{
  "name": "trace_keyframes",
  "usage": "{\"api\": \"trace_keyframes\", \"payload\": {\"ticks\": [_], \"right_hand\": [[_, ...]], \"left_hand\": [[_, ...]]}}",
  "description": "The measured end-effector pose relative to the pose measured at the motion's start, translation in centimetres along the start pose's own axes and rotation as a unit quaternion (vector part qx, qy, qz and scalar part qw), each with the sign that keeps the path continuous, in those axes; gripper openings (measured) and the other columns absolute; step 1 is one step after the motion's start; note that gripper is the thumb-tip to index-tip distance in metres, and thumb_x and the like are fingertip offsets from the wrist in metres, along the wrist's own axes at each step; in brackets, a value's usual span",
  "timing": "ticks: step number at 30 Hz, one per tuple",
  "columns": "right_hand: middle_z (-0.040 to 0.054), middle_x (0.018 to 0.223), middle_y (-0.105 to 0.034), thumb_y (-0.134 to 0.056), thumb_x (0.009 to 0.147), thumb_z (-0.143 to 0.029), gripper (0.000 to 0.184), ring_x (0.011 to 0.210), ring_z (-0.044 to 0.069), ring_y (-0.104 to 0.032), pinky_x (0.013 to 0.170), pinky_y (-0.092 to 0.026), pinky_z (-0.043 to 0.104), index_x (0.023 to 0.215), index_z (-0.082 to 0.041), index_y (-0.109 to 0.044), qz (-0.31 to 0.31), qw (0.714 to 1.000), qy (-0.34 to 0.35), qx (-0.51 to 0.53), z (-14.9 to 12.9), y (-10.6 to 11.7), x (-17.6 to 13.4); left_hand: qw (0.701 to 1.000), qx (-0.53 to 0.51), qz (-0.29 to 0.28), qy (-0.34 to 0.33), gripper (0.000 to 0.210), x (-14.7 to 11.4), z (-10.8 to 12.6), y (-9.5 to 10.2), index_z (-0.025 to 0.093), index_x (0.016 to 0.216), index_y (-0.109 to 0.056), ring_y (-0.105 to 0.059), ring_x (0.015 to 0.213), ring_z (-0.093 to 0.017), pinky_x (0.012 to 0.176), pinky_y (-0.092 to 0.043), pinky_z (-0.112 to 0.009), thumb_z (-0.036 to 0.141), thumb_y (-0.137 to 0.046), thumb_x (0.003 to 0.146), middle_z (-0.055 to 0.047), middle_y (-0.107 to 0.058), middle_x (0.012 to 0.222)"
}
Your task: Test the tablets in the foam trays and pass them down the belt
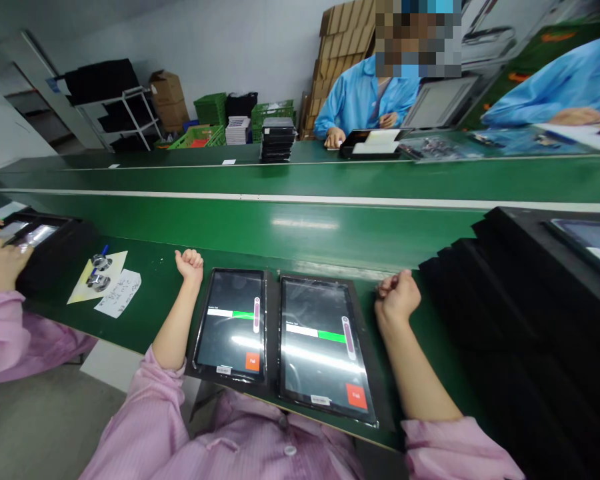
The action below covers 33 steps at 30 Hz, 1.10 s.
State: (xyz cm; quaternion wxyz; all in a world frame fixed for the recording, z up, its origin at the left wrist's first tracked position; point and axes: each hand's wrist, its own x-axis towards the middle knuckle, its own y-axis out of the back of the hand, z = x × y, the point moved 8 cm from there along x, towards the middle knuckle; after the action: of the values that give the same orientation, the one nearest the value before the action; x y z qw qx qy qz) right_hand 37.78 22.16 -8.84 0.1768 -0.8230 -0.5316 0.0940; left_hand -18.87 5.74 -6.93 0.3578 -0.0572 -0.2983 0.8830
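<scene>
Two tablets lie side by side in front of me. The left tablet (233,333) and the right tablet (317,373) both have lit dark screens with a white and green bar, a pink slider shape and a red "Fail" box. Beyond the upper left corner of the left tablet, my left hand (190,265) rests in a loose fist on the green bench, apart from the screen. To the right of the other tablet, my right hand (400,298) is also curled into a fist, touching neither device. I see nothing held in either hand.
Black foam trays (520,320) are stacked high at the right. Left of me lie a handwritten note (120,293), metal parts (99,281) and a co-worker's hand (7,261). Across the green conveyor (230,223) sits a person in blue (350,100) near stacked devices (277,141).
</scene>
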Motion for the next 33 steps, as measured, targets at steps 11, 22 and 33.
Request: {"api": "trace_keyframes", "payload": {"ticks": [11, 22, 33], "right_hand": [[-0.0101, 0.050, -0.020, -0.062, 0.094, -0.052, 0.059, 0.040, 0.005, -0.016, 0.034, -0.015, 0.018, 0.057, -0.022, -0.027, -0.029, 0.998, 0.045, 0.035, -0.9, -0.8, -0.6], [-0.0108, 0.048, -0.019, -0.058, 0.093, -0.064, 0.063, 0.040, 0.005, -0.017, 0.035, -0.018, 0.017, 0.059, -0.023, -0.024, -0.012, 0.999, 0.044, -0.011, -0.9, -1.1, -0.4], [0.0053, 0.068, -0.060, -0.041, 0.099, -0.058, 0.056, 0.068, 0.020, -0.056, 0.066, -0.045, 0.034, 0.066, -0.021, -0.067, -0.342, 0.859, 0.205, -0.321, -7.1, -4.5, -11.9]], "left_hand": [[1.000, 0.024, 0.006, 0.009, 0.069, 0.1, -0.7, -0.3, 0.021, 0.054, -0.012, -0.009, 0.038, -0.008, 0.036, -0.013, -0.022, 0.068, -0.031, 0.101, 0.007, -0.008, 0.049], [0.994, 0.100, 0.008, -0.041, 0.067, 0.2, -0.6, -0.8, 0.022, 0.056, -0.020, -0.018, 0.040, -0.008, 0.039, -0.017, -0.021, 0.069, -0.039, 0.098, 0.008, -0.015, 0.052], [0.952, 0.283, -0.111, -0.035, 0.045, -4.4, -1.6, -1.7, 0.020, 0.097, -0.065, -0.063, 0.101, -0.020, 0.089, -0.050, -0.030, 0.064, -0.055, 0.094, -0.009, -0.066, 0.106]]}}
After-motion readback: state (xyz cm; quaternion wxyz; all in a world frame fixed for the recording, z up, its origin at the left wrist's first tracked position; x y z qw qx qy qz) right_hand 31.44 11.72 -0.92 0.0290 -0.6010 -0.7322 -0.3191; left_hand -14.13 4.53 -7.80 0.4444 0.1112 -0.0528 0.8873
